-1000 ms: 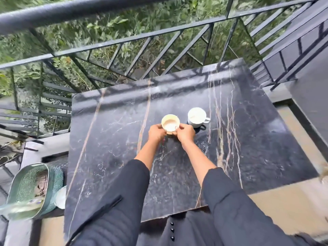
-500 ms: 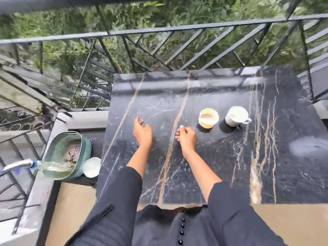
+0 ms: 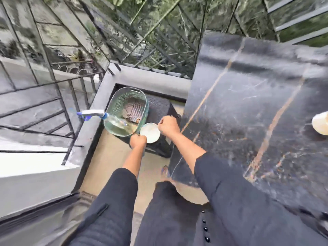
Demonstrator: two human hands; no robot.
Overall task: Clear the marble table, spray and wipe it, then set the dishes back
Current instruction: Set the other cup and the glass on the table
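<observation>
Both hands are curled on the plate [image 3: 150, 133] rim: left hand [image 3: 138, 141] pinches the near-left edge, right hand [image 3: 168, 126] the far-right edge; fingertips lost in blur. Plate is low on the dark stool [image 3: 159, 106], just left of the table [image 3: 248, 103] edge; can't tell if it's lifted. Plate is round, so no long axis. Table lies right of and above the grip, right hand nearer. Basket [image 3: 115, 102] and spray bottle [image 3: 117, 124] lie just left of the plate. One cup [image 3: 321, 126] sits on the table, well to the right. Looks like the set-back stage. No readable labels or writing.
</observation>
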